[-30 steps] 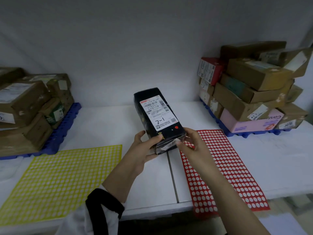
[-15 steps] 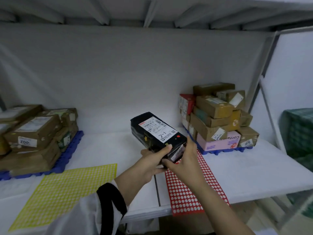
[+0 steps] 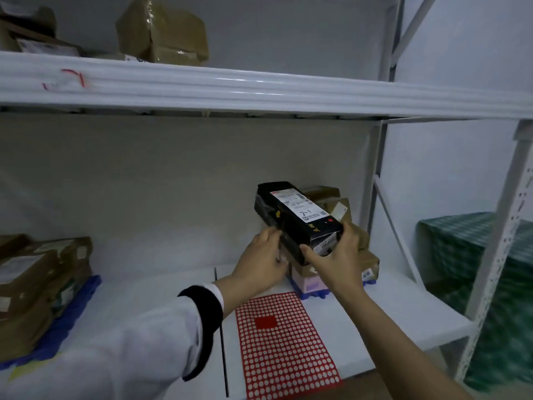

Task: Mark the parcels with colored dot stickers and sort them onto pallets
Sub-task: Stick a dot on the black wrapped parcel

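Head view, the only one on offer: gripping the black parcel by its near end, left hand curled round the left edge, right hand wrapped under the right corner, fingers on both sides closed firmly on the box. Held up in the air, tilted, label face upward, just above and in front of the parcel stack on the right-hand blue pallet. Showing a small red dot on the top face beside the white label, so apparently marked already and now on to the sorting step. Next, most likely: lowering onto the top of that stack, flat and square, then releasing with both hands. Calls for a level patch up there; hard to judge from here, most of the top cartons hidden behind the box. Tight on the right, white upright just beside the stack, back wall close behind. Plenty of headroom under the upper shelf. Open shelf board to the left, between the two pallets, good for backing the arms out. Red sticker sheet lying flat below the wrists, near the front edge; worth not dragging the white sleeve across. Second stack over on the left pallet, well apart, no obstacle
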